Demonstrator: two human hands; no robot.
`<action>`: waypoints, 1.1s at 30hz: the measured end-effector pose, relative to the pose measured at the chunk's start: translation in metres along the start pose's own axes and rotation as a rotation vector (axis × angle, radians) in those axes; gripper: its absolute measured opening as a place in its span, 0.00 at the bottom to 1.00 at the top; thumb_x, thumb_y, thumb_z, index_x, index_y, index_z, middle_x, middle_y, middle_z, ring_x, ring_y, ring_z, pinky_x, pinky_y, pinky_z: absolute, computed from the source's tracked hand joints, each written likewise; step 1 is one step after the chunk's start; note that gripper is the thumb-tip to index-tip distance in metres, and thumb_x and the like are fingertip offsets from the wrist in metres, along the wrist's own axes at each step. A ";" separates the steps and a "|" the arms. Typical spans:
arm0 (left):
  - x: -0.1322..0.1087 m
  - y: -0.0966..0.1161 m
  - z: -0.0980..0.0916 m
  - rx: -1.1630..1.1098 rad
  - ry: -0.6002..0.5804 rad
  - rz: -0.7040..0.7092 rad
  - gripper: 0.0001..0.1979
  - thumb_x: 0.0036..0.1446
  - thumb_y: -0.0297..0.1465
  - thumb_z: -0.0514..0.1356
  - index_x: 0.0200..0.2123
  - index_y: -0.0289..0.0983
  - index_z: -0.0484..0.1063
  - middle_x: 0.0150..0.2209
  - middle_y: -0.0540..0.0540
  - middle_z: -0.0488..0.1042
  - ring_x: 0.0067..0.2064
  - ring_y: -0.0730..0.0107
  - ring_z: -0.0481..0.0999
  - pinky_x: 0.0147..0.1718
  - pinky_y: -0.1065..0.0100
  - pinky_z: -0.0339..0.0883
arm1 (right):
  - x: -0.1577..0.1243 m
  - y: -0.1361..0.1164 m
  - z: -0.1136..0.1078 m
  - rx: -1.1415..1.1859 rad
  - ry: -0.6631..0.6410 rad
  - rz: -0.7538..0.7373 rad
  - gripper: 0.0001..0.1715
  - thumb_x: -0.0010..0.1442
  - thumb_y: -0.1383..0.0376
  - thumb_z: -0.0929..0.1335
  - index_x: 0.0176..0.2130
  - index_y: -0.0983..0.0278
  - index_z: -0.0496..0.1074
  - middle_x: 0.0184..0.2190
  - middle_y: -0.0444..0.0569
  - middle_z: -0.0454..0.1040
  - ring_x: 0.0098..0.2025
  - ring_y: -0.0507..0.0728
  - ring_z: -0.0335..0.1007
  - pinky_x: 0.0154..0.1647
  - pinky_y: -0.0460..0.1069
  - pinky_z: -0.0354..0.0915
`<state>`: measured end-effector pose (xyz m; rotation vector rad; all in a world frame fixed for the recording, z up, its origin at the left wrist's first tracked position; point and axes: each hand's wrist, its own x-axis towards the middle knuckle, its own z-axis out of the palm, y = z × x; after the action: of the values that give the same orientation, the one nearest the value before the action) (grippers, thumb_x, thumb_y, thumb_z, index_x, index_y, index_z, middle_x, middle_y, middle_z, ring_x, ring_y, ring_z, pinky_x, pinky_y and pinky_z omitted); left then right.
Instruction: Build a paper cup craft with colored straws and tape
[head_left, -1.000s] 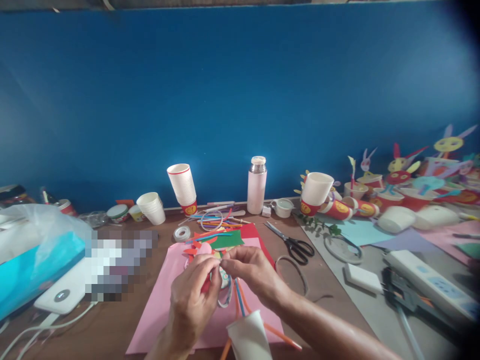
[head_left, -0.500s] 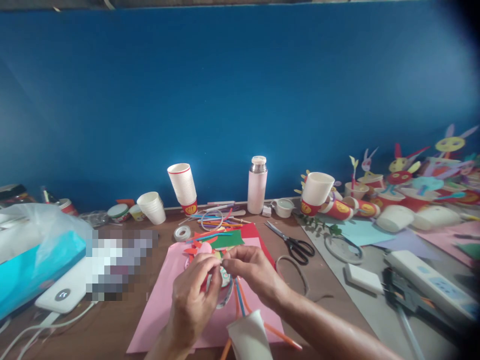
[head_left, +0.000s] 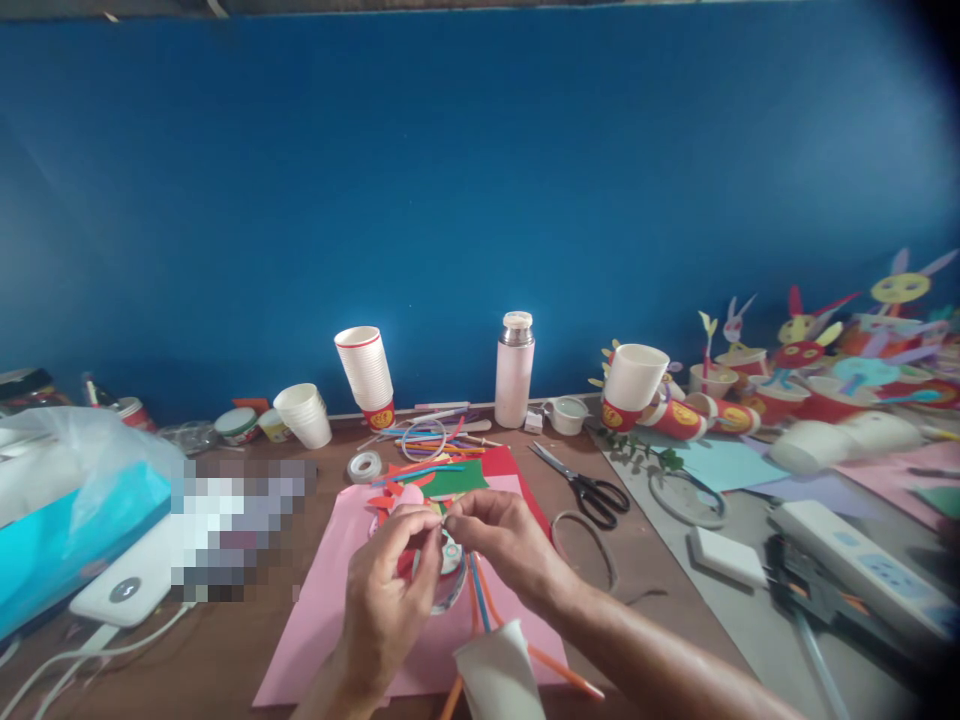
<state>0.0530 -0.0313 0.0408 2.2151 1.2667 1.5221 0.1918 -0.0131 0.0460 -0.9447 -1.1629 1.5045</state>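
Observation:
My left hand [head_left: 394, 590] and my right hand [head_left: 499, 540] meet above a pink sheet of paper [head_left: 315, 620]. Thumb and forefinger are pinched together on each, fingertips almost touching. Whatever lies between them is too small to make out. Below and behind the fingers is a round, clear-edged thing [head_left: 450, 590] with a coloured print, partly hidden by my left hand. Blue and orange strips [head_left: 480, 597] run from there toward a white paper cup [head_left: 501, 670] at the near edge. Red paper cut-outs [head_left: 382, 500] and a green paper piece [head_left: 457, 480] lie just beyond the hands.
Black-handled scissors [head_left: 589, 490] lie to the right, near a brown ring [head_left: 609, 560]. A tape roll [head_left: 365, 467], stacked paper cups [head_left: 365, 365] and a pink flask [head_left: 514, 380] stand farther back. At right are a power strip [head_left: 862, 570], glue gun [head_left: 832, 600] and paper-cup figures [head_left: 802, 355].
My hands stay in nearly the same place; the left thumb and forefinger have drawn slightly closer together. At far right, a lying white cup has shifted a little to the right.

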 end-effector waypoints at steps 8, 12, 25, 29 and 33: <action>0.001 0.003 -0.003 -0.116 -0.037 -0.158 0.06 0.53 0.24 0.57 0.33 0.39 0.71 0.31 0.51 0.76 0.32 0.74 0.77 0.31 0.79 0.71 | -0.004 -0.003 0.001 -0.039 -0.032 -0.058 0.07 0.49 0.66 0.67 0.23 0.67 0.69 0.21 0.44 0.70 0.24 0.48 0.63 0.27 0.44 0.58; 0.000 0.000 -0.004 -0.139 -0.046 -0.175 0.06 0.53 0.24 0.57 0.33 0.39 0.71 0.32 0.51 0.76 0.33 0.74 0.77 0.32 0.79 0.70 | -0.006 -0.006 0.002 -0.124 -0.023 -0.098 0.06 0.51 0.68 0.66 0.24 0.67 0.71 0.22 0.43 0.71 0.25 0.49 0.64 0.28 0.43 0.59; 0.001 0.002 -0.004 -0.101 -0.069 -0.124 0.06 0.53 0.23 0.56 0.32 0.38 0.71 0.29 0.51 0.75 0.30 0.73 0.76 0.30 0.75 0.71 | -0.009 -0.009 0.005 -0.305 0.036 -0.158 0.08 0.51 0.69 0.64 0.23 0.66 0.71 0.23 0.44 0.72 0.28 0.50 0.66 0.32 0.44 0.61; 0.001 0.002 -0.005 -0.120 -0.071 -0.145 0.05 0.53 0.24 0.56 0.32 0.38 0.71 0.29 0.50 0.75 0.30 0.72 0.76 0.29 0.75 0.71 | -0.007 -0.007 0.004 -0.324 0.043 -0.178 0.08 0.51 0.70 0.65 0.22 0.66 0.70 0.22 0.43 0.71 0.26 0.50 0.65 0.29 0.43 0.60; 0.002 0.000 -0.006 -0.123 -0.073 -0.164 0.05 0.53 0.24 0.56 0.32 0.38 0.71 0.30 0.49 0.76 0.30 0.71 0.76 0.29 0.75 0.71 | -0.007 -0.007 0.003 -0.330 0.037 -0.196 0.08 0.51 0.70 0.65 0.23 0.66 0.71 0.22 0.42 0.72 0.27 0.50 0.65 0.30 0.43 0.60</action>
<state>0.0481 -0.0318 0.0443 2.0179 1.2631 1.4052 0.1924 -0.0204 0.0535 -1.0372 -1.4608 1.1552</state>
